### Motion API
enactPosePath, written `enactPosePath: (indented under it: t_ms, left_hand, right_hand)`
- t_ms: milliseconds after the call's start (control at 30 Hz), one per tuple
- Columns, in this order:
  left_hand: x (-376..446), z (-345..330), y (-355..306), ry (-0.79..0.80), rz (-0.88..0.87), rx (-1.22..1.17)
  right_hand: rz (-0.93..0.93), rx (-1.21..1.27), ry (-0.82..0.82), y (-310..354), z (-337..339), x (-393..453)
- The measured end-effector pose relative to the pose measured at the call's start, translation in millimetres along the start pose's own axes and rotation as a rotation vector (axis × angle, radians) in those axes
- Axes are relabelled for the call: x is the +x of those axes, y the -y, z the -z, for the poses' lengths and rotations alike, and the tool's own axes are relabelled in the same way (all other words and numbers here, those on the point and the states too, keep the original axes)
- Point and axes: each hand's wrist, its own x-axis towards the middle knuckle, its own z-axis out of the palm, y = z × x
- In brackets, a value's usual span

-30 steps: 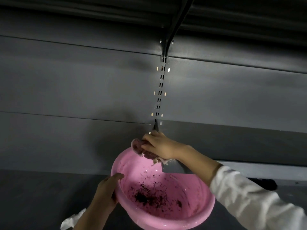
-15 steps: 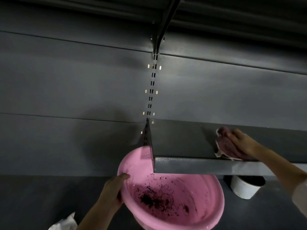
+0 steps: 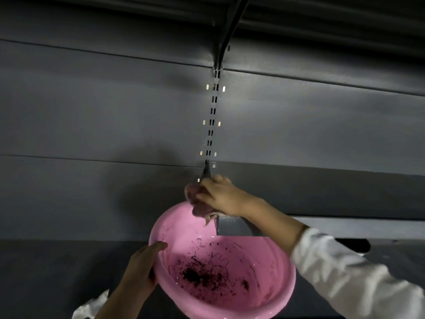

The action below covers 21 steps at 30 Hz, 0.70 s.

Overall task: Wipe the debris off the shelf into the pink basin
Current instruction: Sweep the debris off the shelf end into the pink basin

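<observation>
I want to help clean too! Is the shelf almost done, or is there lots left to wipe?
Some is done: dark debris already lies in the pink basin. Right now the right hand grips a cloth at the shelf end, right over the basin, which the left hand holds by its rim. How much dirt remains on the shelf cannot be seen; it looks dark and bare.

The setting is appearing to be a shop or stockroom: dark grey metal back panels (image 3: 103, 116), a slotted upright (image 3: 212, 120) and a bracket-mounted shelf (image 3: 345, 194) are forming retail-style gondola shelving.
</observation>
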Motion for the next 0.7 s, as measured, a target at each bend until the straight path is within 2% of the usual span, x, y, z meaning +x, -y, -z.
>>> enactPosePath:
  t_ms: [133, 267, 367, 433, 500, 567, 633, 700]
  left_hand:
    - [-3.5, 8.7, -7.8, -0.033, -0.041, -0.003]
    - [-2.3, 7.3, -10.6, -0.020, -0.055, -0.024]
    - [0.8, 0.6, -11.8, 0.004, -0.046, -0.027]
    - [2.9, -3.5, -12.1, 0.015, -0.039, -0.025]
    - [4.8, -6.1, -12.2, 0.015, -0.026, -0.029]
    - [5.8, -7.6, -12.7, 0.013, -0.017, -0.039]
    - [7.0, -8.9, -12.9, 0.019, -0.015, -0.047]
    - [8.5, -8.6, -11.8, 0.014, -0.013, -0.047]
  right_hand:
    - [0.040, 0.092, 0.004, 18.6, -3.3, 11.6]
    - [0.019, 0.303, -0.224, -16.0, 19.7, 1.8]
    - [-0.153, 0.418, -0.345, -80.2, 45.1, -22.7]
    - [-0.331, 0.399, -0.410, -133.2, 52.9, -42.9]
    - [-0.546, 0.329, -0.388, -181.3, 50.6, -58.4]
    - [-0.687, 0.272, -0.248, -206.2, 38.9, -62.4]
    - [-0.698, 0.228, -0.170, -205.3, 23.9, -51.4]
    - [-0.632, 0.146, -0.136, -186.7, 11.1, -31.0]
